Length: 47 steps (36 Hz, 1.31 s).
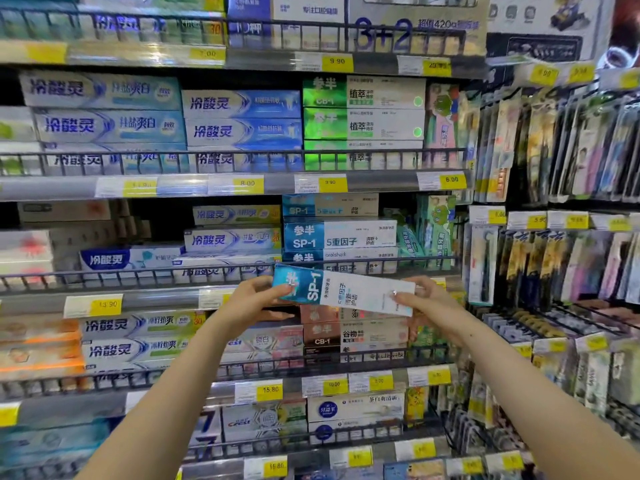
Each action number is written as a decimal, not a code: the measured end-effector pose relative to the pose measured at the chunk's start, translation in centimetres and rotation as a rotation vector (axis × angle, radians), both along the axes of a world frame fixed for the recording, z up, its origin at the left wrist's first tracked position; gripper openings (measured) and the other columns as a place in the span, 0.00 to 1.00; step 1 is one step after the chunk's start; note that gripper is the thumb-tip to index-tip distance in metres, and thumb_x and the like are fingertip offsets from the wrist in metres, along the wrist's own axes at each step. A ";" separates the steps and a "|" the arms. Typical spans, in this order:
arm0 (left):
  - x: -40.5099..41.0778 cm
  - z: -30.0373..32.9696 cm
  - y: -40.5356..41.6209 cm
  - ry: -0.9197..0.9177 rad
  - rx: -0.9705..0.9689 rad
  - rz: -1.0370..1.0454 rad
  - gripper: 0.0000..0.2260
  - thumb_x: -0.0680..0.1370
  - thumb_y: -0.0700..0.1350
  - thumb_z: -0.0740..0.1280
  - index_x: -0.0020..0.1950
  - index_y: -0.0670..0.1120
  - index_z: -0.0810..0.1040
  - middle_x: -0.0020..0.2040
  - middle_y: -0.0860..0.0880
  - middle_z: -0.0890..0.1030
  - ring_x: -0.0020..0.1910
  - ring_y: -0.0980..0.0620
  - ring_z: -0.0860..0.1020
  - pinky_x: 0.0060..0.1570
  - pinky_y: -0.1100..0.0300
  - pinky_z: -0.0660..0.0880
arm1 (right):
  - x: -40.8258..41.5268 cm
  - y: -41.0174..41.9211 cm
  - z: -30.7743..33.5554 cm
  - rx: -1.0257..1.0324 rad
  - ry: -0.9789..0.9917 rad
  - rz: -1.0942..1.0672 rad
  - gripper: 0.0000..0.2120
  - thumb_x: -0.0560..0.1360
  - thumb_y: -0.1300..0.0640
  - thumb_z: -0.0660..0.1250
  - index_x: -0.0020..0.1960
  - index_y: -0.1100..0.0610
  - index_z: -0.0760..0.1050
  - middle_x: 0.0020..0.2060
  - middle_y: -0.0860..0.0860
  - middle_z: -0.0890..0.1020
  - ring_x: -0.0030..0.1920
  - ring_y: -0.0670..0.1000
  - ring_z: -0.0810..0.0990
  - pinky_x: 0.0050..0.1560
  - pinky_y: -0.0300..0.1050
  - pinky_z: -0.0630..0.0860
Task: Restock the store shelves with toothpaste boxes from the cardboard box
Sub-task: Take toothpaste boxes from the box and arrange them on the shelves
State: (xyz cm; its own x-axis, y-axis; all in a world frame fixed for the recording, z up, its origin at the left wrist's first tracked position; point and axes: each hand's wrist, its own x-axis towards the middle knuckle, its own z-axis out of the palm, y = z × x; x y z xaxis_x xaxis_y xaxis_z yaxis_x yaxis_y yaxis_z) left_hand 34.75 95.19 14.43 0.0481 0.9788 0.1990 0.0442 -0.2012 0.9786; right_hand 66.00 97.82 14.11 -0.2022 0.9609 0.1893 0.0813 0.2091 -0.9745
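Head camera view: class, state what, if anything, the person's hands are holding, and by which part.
A blue-and-white SP-1 toothpaste box, held by its two ends: the left hand grips the blue end, the right hand the white end.

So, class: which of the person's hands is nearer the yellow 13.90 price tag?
Left. The left hand is just right of the 13.90 price tag; the right hand lies farther right, beyond the box.

Left hand [254,296] and right hand [427,299] grip a blue-white toothpaste box [343,289] before stocked shelves [221,183].
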 end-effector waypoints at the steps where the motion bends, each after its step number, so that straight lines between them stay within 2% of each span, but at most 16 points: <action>1: 0.1 0.1 0.1 0.007 0.021 0.024 0.10 0.74 0.43 0.69 0.54 0.43 0.78 0.53 0.44 0.82 0.52 0.48 0.81 0.44 0.56 0.80 | -0.3 0.1 0.1 0.007 0.076 -0.030 0.17 0.71 0.60 0.71 0.56 0.59 0.70 0.49 0.53 0.81 0.45 0.51 0.81 0.37 0.46 0.82; 4: 0.6 0.9 0.3 0.000 0.112 0.104 0.07 0.75 0.42 0.69 0.52 0.45 0.78 0.53 0.42 0.82 0.47 0.50 0.83 0.44 0.59 0.80 | -1.3 0.3 0.7 0.043 0.251 -0.078 0.16 0.70 0.59 0.71 0.54 0.59 0.70 0.50 0.55 0.81 0.49 0.50 0.80 0.35 0.39 0.80; 9: 1.5 2.3 0.4 0.054 0.280 0.257 0.16 0.74 0.44 0.71 0.59 0.46 0.74 0.47 0.51 0.82 0.40 0.59 0.82 0.38 0.69 0.77 | -1.9 1.0 1.6 0.112 0.369 -0.138 0.08 0.74 0.60 0.68 0.52 0.56 0.72 0.51 0.53 0.80 0.48 0.47 0.79 0.35 0.36 0.77; 12: 1.6 2.8 0.5 0.092 0.367 0.313 0.13 0.73 0.46 0.71 0.57 0.48 0.76 0.49 0.53 0.82 0.45 0.57 0.81 0.40 0.68 0.76 | -2.0 1.3 2.0 0.160 0.396 -0.147 0.05 0.75 0.60 0.66 0.50 0.56 0.73 0.50 0.53 0.81 0.48 0.48 0.80 0.40 0.34 0.79; 15: 1.6 3.3 0.6 0.076 0.383 0.308 0.09 0.74 0.43 0.71 0.52 0.51 0.77 0.45 0.58 0.81 0.44 0.63 0.80 0.43 0.67 0.78 | -1.8 1.7 2.4 0.203 0.368 -0.147 0.06 0.75 0.59 0.66 0.52 0.56 0.73 0.51 0.53 0.81 0.51 0.49 0.80 0.44 0.37 0.79; 19: 1.1 3.4 1.3 0.149 0.363 0.332 0.14 0.72 0.47 0.73 0.56 0.45 0.79 0.48 0.50 0.83 0.48 0.52 0.82 0.46 0.56 0.80 | -1.5 2.3 2.6 0.259 0.315 -0.139 0.10 0.75 0.59 0.66 0.56 0.57 0.72 0.52 0.52 0.81 0.50 0.47 0.81 0.42 0.37 0.80; 22: 1.4 3.5 1.6 0.132 0.381 0.356 0.17 0.71 0.46 0.73 0.57 0.46 0.75 0.47 0.52 0.83 0.43 0.59 0.82 0.39 0.66 0.78 | -1.2 2.9 2.8 0.298 0.259 -0.175 0.18 0.72 0.56 0.70 0.60 0.58 0.72 0.54 0.51 0.81 0.52 0.47 0.81 0.48 0.41 0.79; 25: 1.9 3.5 1.6 0.109 0.412 0.347 0.14 0.71 0.43 0.73 0.54 0.47 0.75 0.47 0.53 0.82 0.44 0.60 0.81 0.38 0.70 0.76 | -0.9 3.4 2.8 0.340 0.191 -0.217 0.23 0.69 0.54 0.74 0.62 0.57 0.73 0.56 0.50 0.80 0.56 0.49 0.79 0.58 0.47 0.76; 27: 1.8 2.9 1.5 0.107 0.409 0.337 0.15 0.70 0.42 0.74 0.54 0.46 0.75 0.49 0.52 0.81 0.46 0.61 0.80 0.42 0.69 0.77 | -0.9 3.4 2.7 0.352 0.180 -0.202 0.20 0.69 0.56 0.73 0.59 0.58 0.73 0.55 0.51 0.80 0.55 0.49 0.79 0.56 0.45 0.77; 30: 1.1 1.8 1.6 0.155 0.396 0.306 0.21 0.66 0.40 0.77 0.56 0.44 0.74 0.51 0.49 0.81 0.51 0.54 0.80 0.50 0.61 0.77 | -1.0 3.0 2.4 0.340 0.211 -0.157 0.09 0.73 0.59 0.69 0.52 0.55 0.73 0.51 0.51 0.81 0.50 0.47 0.80 0.47 0.38 0.78; 34: 1.0 0.8 1.6 0.244 0.457 0.256 0.21 0.65 0.33 0.76 0.52 0.44 0.72 0.51 0.47 0.80 0.52 0.51 0.79 0.49 0.62 0.77 | -1.0 2.9 1.6 0.272 0.125 -0.108 0.06 0.77 0.52 0.64 0.53 0.49 0.73 0.50 0.45 0.78 0.51 0.45 0.77 0.49 0.43 0.72; 37: 1.2 0.7 1.3 0.244 0.474 0.263 0.22 0.65 0.30 0.75 0.52 0.44 0.71 0.52 0.47 0.79 0.49 0.58 0.79 0.47 0.68 0.76 | -0.9 2.7 1.0 0.261 0.095 -0.082 0.03 0.76 0.49 0.64 0.50 0.45 0.74 0.51 0.39 0.75 0.52 0.40 0.72 0.54 0.42 0.66; 40: 1.7 0.8 0.8 0.215 0.431 0.231 0.25 0.66 0.32 0.75 0.58 0.45 0.69 0.54 0.49 0.79 0.49 0.62 0.79 0.47 0.67 0.77 | -0.8 2.3 0.8 0.296 0.186 -0.100 0.05 0.72 0.50 0.68 0.47 0.48 0.77 0.52 0.46 0.80 0.55 0.47 0.76 0.55 0.43 0.71; 43: 1.8 0.7 0.5 0.121 0.224 0.117 0.30 0.67 0.41 0.76 0.65 0.47 0.67 0.59 0.46 0.79 0.54 0.53 0.80 0.52 0.59 0.78 | -0.5 1.9 1.0 0.348 0.264 -0.108 0.07 0.71 0.53 0.70 0.48 0.50 0.76 0.50 0.49 0.82 0.56 0.51 0.78 0.59 0.50 0.73; 46: 1.8 1.0 0.1 -0.093 -0.051 -0.183 0.28 0.69 0.54 0.70 0.65 0.43 0.69 0.60 0.43 0.79 0.58 0.48 0.79 0.52 0.60 0.78 | 0.0 1.5 1.3 0.412 0.249 -0.059 0.11 0.71 0.59 0.71 0.52 0.53 0.75 0.49 0.46 0.81 0.56 0.48 0.78 0.54 0.43 0.75; 47: 2.0 1.2 0.0 -0.121 -0.089 -0.200 0.25 0.72 0.56 0.66 0.64 0.44 0.71 0.58 0.44 0.80 0.58 0.49 0.79 0.52 0.60 0.78 | 0.2 1.3 1.3 0.429 0.227 -0.044 0.10 0.72 0.62 0.70 0.52 0.54 0.75 0.50 0.46 0.81 0.56 0.46 0.77 0.52 0.38 0.75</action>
State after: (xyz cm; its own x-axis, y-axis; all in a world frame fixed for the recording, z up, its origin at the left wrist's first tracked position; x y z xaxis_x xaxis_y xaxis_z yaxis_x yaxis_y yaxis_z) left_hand 36.72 95.23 15.64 0.2233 0.9663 0.1282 -0.1067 -0.1065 0.9886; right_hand 66.19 99.12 15.45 -0.0708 0.7933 0.6047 -0.1055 0.5969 -0.7953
